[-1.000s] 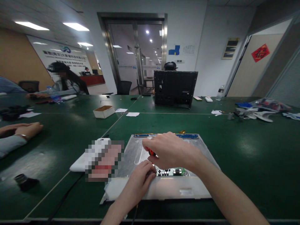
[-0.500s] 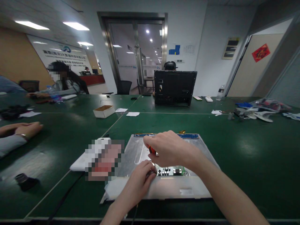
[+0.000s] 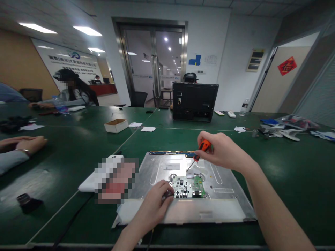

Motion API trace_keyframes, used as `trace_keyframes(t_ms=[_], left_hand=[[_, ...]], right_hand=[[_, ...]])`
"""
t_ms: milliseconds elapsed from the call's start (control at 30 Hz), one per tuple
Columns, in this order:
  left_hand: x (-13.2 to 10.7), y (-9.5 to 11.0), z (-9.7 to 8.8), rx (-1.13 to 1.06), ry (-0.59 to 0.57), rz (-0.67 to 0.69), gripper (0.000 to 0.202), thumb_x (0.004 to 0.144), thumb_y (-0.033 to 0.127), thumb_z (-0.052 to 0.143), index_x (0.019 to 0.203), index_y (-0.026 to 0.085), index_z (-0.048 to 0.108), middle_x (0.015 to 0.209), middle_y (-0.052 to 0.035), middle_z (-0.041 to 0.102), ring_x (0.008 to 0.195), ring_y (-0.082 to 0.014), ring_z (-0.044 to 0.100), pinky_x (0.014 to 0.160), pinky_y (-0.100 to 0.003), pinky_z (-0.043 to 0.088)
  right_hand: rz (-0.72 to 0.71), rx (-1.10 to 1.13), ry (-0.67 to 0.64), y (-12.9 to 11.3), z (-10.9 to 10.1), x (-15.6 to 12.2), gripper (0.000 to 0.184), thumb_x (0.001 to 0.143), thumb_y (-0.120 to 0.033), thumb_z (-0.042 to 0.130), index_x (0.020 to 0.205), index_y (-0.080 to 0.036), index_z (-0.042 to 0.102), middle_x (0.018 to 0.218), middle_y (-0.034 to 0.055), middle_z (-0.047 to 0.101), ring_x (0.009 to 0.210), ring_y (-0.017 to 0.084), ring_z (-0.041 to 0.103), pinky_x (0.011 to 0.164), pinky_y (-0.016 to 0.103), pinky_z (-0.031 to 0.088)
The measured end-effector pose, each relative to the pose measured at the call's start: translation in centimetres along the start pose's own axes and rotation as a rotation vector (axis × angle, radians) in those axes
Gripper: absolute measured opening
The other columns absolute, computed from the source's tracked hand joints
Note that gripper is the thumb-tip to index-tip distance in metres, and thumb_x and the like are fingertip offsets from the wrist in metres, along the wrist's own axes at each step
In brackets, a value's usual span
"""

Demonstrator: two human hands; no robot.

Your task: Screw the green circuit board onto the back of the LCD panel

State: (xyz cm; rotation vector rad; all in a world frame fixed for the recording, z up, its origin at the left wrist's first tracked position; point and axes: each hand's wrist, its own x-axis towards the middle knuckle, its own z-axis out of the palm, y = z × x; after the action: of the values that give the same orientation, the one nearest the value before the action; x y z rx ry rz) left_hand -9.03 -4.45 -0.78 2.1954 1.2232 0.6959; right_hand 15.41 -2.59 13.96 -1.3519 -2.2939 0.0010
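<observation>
In my right hand (image 3: pixel 222 150) is a screwdriver (image 3: pixel 202 149) with an orange and black handle. Its shaft slants down and left, the tip just above or on the metal panel behind the circuit board; I cannot tell if it touches. The green circuit board (image 3: pixel 190 185) lies on the flat silvery back of a display panel (image 3: pixel 222 209). My left hand (image 3: pixel 154 202) rests on the panel at the board's left edge. Its fingers are curled round something small and dark, too hidden to name. A blue strip board (image 3: pixel 170 153) runs along the panel's far edge.
Left of the panel are a white case (image 3: pixel 90 179) and a blurred-out item (image 3: pixel 120 183). A small open box (image 3: pixel 116 126), paper slips and a black monitor housing (image 3: pixel 195 101) stand farther back. Another person's hands (image 3: pixel 31 144) rest at the left. Bagged items and gloves (image 3: pixel 289 134) lie right.
My right hand has moved right and away from the board's left corner with the screwdriver, uncovering the circuit board. My left hand has stayed nearly in place.
</observation>
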Motion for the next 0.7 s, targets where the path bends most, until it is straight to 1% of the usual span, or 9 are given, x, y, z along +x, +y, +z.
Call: trace_keyframes(t_ms=[100, 167, 233, 300, 400, 467, 533, 600, 700], left_hand=[[0.0, 0.0, 0.0, -0.008, 0.004, -0.001, 0.011, 0.08, 0.017, 0.05, 0.086, 0.019, 0.059, 0.089, -0.0049, 0.06, 0.082, -0.0204, 0.057, 0.075, -0.031, 0.043], [0.0, 0.1, -0.1, -0.019, 0.004, -0.014, 0.01, 0.081, 0.017, 0.05, 0.084, 0.019, 0.059, 0.089, -0.0048, 0.06, 0.081, -0.0199, 0.057, 0.074, -0.031, 0.043], [0.1, 0.2, -0.2, -0.032, 0.004, -0.024, 0.011, 0.082, 0.018, 0.049, 0.082, 0.018, 0.06, 0.088, -0.0049, 0.06, 0.08, -0.0196, 0.057, 0.074, -0.031, 0.043], [0.1, 0.3, -0.2, -0.042, 0.006, -0.021, 0.012, 0.082, 0.02, 0.049, 0.079, 0.018, 0.06, 0.087, -0.0052, 0.061, 0.08, -0.0199, 0.057, 0.074, -0.031, 0.044], [0.1, 0.3, -0.2, -0.049, 0.008, -0.004, 0.014, 0.083, 0.021, 0.048, 0.079, 0.019, 0.061, 0.087, -0.0056, 0.061, 0.082, -0.0204, 0.057, 0.075, -0.031, 0.044], [0.1, 0.2, -0.2, -0.043, 0.01, 0.001, 0.014, 0.083, 0.021, 0.048, 0.08, 0.019, 0.062, 0.087, -0.0058, 0.062, 0.082, -0.0205, 0.058, 0.075, -0.031, 0.044], [0.1, 0.2, -0.2, -0.034, 0.015, 0.003, 0.014, 0.082, 0.02, 0.049, 0.08, 0.019, 0.062, 0.088, -0.0057, 0.062, 0.083, -0.0205, 0.058, 0.075, -0.031, 0.044], [0.1, 0.2, -0.2, -0.027, 0.018, 0.005, 0.013, 0.081, 0.018, 0.05, 0.079, 0.019, 0.062, 0.088, -0.0053, 0.062, 0.083, -0.0205, 0.058, 0.075, -0.03, 0.044], [0.1, 0.4, -0.2, -0.028, 0.016, 0.012, 0.013, 0.08, 0.016, 0.049, 0.079, 0.019, 0.062, 0.088, -0.005, 0.062, 0.085, -0.0206, 0.058, 0.077, -0.03, 0.044]], right_hand=[[0.129, 0.141, 0.044, 2.5, 0.0, -1.9, 0.019, 0.081, -0.039, 0.058, 0.082, -0.022, 0.05, 0.066, -0.0032, 0.058, 0.056, 0.012, 0.05, 0.052, 0.024, 0.034], [0.184, 0.17, 0.086, 3.8, 0.4, -3.3, 0.02, 0.082, -0.04, 0.057, 0.082, -0.021, 0.05, 0.067, -0.0023, 0.057, 0.055, 0.012, 0.049, 0.052, 0.025, 0.035], [0.219, 0.198, 0.096, 4.5, 1.0, -4.4, 0.021, 0.083, -0.041, 0.055, 0.083, -0.021, 0.051, 0.066, -0.0021, 0.055, 0.055, 0.012, 0.048, 0.052, 0.025, 0.036], [0.251, 0.238, 0.103, 4.5, 1.8, -5.0, 0.022, 0.084, -0.043, 0.053, 0.082, -0.022, 0.05, 0.065, -0.0026, 0.053, 0.054, 0.012, 0.047, 0.051, 0.025, 0.035], [0.274, 0.33, 0.121, 3.3, 3.2, -4.7, 0.023, 0.084, -0.045, 0.053, 0.084, -0.022, 0.047, 0.062, -0.0041, 0.051, 0.05, 0.012, 0.046, 0.048, 0.024, 0.034], [0.248, 0.391, 0.111, 2.0, 3.9, -4.0, 0.024, 0.082, -0.043, 0.056, 0.086, -0.022, 0.046, 0.064, -0.0042, 0.053, 0.051, 0.011, 0.047, 0.047, 0.023, 0.035], [0.191, 0.427, 0.084, 0.6, 4.4, -3.0, 0.024, 0.08, -0.04, 0.06, 0.087, -0.021, 0.046, 0.068, -0.0032, 0.057, 0.054, 0.011, 0.05, 0.049, 0.022, 0.038], [0.112, 0.44, 0.026, -0.8, 4.5, -2.0, 0.022, 0.082, -0.038, 0.059, 0.087, -0.021, 0.047, 0.069, -0.0026, 0.059, 0.056, 0.011, 0.052, 0.051, 0.022, 0.038], [-0.026, 0.333, -0.051, -2.6, 4.5, -0.7, 0.018, 0.084, -0.035, 0.056, 0.089, -0.02, 0.05, 0.068, -0.0029, 0.059, 0.058, 0.01, 0.051, 0.054, 0.023, 0.035]])
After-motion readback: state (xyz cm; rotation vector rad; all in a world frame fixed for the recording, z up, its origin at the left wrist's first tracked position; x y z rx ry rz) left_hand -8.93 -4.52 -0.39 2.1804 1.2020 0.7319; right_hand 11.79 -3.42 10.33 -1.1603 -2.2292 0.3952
